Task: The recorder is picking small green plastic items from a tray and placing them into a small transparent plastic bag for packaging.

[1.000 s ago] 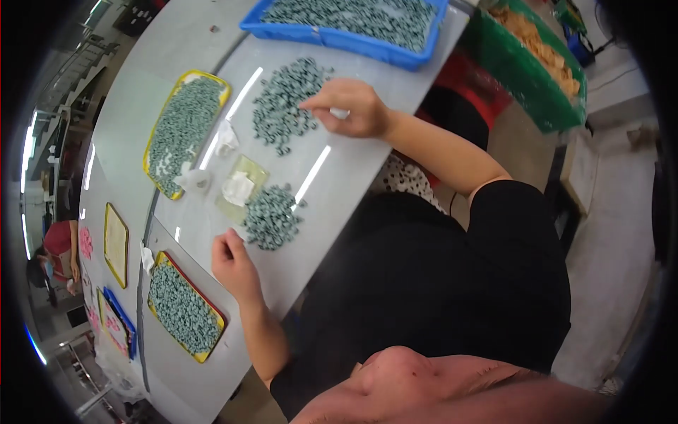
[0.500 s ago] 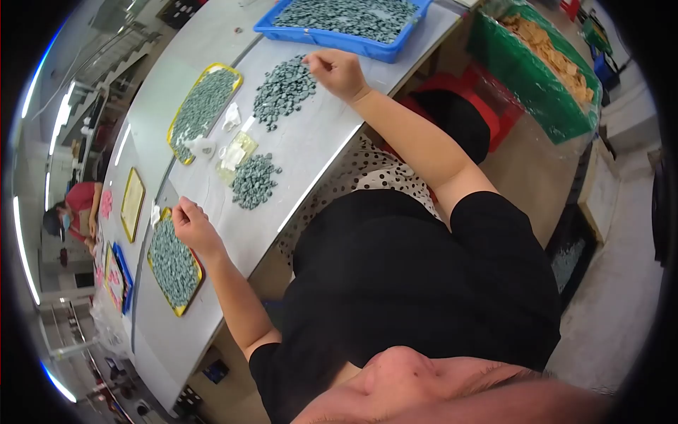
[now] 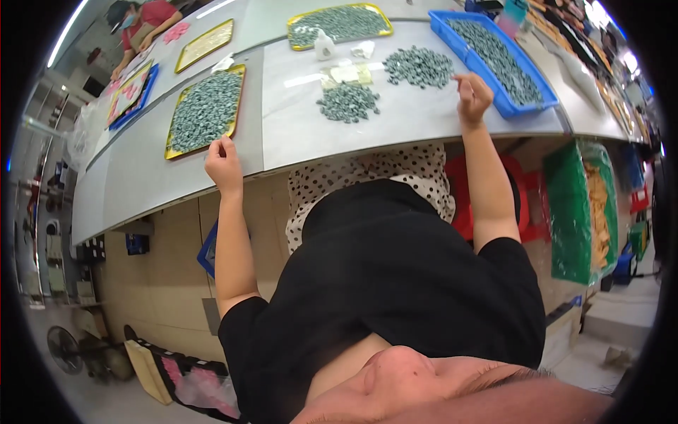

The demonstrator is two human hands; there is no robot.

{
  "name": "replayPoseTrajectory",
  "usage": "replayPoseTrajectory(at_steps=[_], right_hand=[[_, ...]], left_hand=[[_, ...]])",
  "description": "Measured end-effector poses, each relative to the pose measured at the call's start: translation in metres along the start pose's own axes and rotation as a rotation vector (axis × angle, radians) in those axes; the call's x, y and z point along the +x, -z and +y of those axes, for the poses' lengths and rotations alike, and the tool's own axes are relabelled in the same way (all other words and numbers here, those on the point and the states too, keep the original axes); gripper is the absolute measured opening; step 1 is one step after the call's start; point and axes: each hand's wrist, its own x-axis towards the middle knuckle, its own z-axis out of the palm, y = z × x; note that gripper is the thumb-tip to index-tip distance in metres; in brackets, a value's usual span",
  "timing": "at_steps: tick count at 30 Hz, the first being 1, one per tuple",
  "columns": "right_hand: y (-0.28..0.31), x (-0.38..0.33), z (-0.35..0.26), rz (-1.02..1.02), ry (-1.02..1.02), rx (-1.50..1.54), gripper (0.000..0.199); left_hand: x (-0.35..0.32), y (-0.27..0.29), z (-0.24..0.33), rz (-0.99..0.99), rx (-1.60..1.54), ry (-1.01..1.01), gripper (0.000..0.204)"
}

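Grey-green small moulded pieces lie in two loose heaps, [image 3: 419, 66] and [image 3: 347, 101], on the pale worktable [image 3: 424, 116]. We note our right hand [image 3: 472, 95] has drawn back from the far heap, fingertips pinched; on what, we cannot tell. Our left hand [image 3: 224, 159], loosely curled, now touches the yellow-rimmed tray of pieces [image 3: 205, 112], so sorting is still under way.

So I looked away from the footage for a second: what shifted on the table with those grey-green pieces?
Mostly the camera swung. The left hand slid from beside the small pile to the near corner of the yellow tray. The right hand stays pinched at the larger pile by the blue bin. Piles and trays kept their places.
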Motion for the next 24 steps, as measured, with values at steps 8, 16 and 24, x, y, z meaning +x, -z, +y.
replayPoseTrajectory(at_steps=[8, 16, 24], right_hand=[[-0.002, 0.097, -0.016, 0.104, -0.056, -0.020, 0.025], [0.056, 0.234, 0.038, -0.153, 0.228, 0.014, 0.011], [0.042, 0.336, 0.141, -0.453, 0.136, 0.270, 0.012]], left_hand=[[0.073, 0.008, 0.062, 0.183, 0.057, -0.021, 0.028], [0.125, -0.046, 0.191, 0.274, 0.351, -0.069, 0.024], [0.208, -0.139, 0.240, 0.279, 0.367, -0.034, 0.021]])
